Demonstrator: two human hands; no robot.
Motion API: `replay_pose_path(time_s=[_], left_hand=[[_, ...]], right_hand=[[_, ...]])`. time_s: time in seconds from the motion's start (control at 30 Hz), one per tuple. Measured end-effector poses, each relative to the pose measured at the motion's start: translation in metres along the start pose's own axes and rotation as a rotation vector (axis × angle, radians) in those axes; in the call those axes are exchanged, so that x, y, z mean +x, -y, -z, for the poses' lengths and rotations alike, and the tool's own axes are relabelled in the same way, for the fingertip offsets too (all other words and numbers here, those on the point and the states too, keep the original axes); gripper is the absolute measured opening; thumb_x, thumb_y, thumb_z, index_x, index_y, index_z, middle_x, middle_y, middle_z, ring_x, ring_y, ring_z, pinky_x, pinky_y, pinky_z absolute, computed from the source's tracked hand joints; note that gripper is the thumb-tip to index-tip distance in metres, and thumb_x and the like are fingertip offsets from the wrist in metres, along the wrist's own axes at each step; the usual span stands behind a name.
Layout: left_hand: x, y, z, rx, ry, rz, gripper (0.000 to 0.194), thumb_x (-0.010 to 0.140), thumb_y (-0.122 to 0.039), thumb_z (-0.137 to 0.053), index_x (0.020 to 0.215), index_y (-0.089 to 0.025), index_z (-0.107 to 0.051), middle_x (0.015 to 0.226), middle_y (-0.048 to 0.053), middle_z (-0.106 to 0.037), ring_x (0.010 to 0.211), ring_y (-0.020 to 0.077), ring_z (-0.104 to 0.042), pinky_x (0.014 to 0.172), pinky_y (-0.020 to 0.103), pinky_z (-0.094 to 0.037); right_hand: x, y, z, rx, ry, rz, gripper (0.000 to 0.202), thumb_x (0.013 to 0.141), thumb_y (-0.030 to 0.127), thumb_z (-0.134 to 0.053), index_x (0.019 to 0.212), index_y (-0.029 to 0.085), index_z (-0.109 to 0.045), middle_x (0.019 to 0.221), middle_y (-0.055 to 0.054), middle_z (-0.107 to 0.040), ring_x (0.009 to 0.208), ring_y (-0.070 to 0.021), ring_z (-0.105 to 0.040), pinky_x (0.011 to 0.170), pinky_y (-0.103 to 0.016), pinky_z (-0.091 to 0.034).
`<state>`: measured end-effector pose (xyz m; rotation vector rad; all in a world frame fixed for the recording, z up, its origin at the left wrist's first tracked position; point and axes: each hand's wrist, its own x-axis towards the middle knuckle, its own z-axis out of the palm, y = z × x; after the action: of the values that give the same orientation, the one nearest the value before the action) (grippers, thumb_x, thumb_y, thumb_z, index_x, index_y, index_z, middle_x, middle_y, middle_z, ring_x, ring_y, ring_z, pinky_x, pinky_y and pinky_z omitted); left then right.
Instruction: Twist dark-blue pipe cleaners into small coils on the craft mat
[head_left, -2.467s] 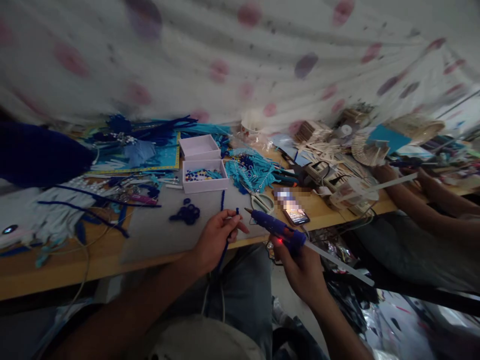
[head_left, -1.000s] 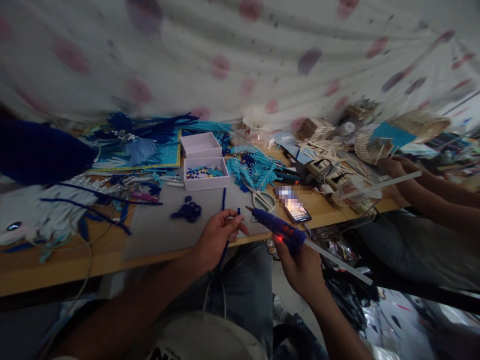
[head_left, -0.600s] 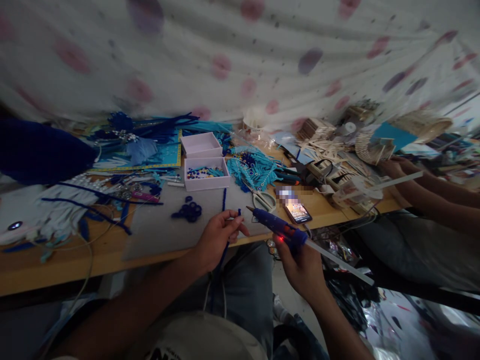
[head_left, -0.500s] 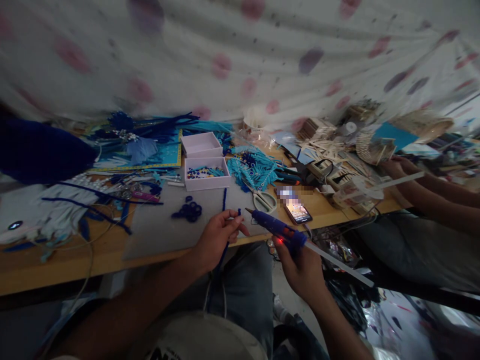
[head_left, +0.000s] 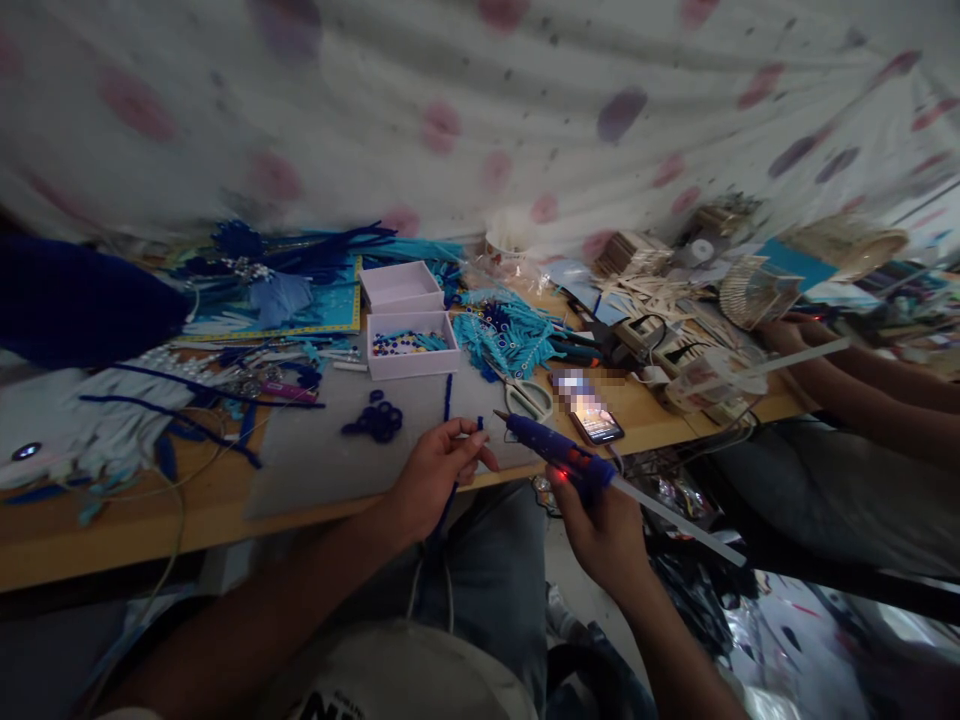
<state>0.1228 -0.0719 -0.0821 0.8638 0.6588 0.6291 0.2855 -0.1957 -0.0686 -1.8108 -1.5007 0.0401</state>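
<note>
My left hand [head_left: 435,472], in front of the table edge, pinches a dark blue pipe cleaner [head_left: 448,398]; its tip stands up at the fingertips and a length hangs below. My right hand [head_left: 600,520] is wrapped round a blue hot glue gun [head_left: 559,450] with a red light glowing and a long clear glue stick out of its back. The nozzle points left, a short gap from the pinched tip. On the grey mat [head_left: 300,470] lies a small cluster of dark blue coiled rings [head_left: 375,418], left of my left hand.
White boxes [head_left: 414,362] hold beads behind the mat. Scissors [head_left: 529,400], a lit phone [head_left: 589,408] and a light blue pipe cleaner pile [head_left: 506,335] lie nearby. Wooden sticks [head_left: 660,300] spread at the right, where another person's hands [head_left: 784,335] work. Cables trail at left.
The glue gun's nozzle has shifted very slightly to the right and up. My left hand keeps its pinch in nearly the same place.
</note>
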Motion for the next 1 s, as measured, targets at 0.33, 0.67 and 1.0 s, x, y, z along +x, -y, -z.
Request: replay_pose_path(time_s=[0.33, 0.67, 1.0], left_hand=[[0.0002, 0.0004, 0.0002, 0.004, -0.002, 0.006, 0.036, 0.074, -0.041, -0.077, 0.089, -0.016, -0.056, 0.067, 0.002, -0.067, 0.048, 0.0053, -0.033, 0.051, 0.022, -0.020], [-0.0001, 0.0008, -0.0001, -0.011, -0.008, -0.009, 0.036, 0.075, -0.042, -0.078, 0.088, -0.016, -0.056, 0.067, 0.002, -0.067, 0.047, 0.0051, -0.034, 0.049, 0.022, -0.021], [0.0001, 0.0010, 0.0007, -0.012, -0.008, 0.009, 0.037, 0.074, -0.040, -0.077, 0.090, -0.016, -0.054, 0.067, 0.001, -0.066, 0.047, 0.0050, -0.032, 0.050, 0.023, -0.020]], right_hand=[[-0.0001, 0.0017, 0.0016, 0.003, -0.004, -0.003, 0.019, 0.096, 0.037, -0.054, 0.084, 0.023, -0.061, 0.068, -0.002, -0.065, 0.060, -0.0206, -0.061, 0.056, -0.032, -0.050], [0.0005, 0.0022, 0.0014, 0.022, -0.012, -0.006, 0.017, 0.094, 0.036, -0.055, 0.084, 0.024, -0.062, 0.069, -0.002, -0.066, 0.060, -0.0217, -0.062, 0.056, -0.032, -0.050], [-0.0009, 0.0024, 0.0025, 0.038, 0.005, -0.007, 0.018, 0.095, 0.035, -0.055, 0.082, 0.024, -0.059, 0.067, -0.001, -0.064, 0.057, -0.0197, -0.059, 0.055, -0.031, -0.048]])
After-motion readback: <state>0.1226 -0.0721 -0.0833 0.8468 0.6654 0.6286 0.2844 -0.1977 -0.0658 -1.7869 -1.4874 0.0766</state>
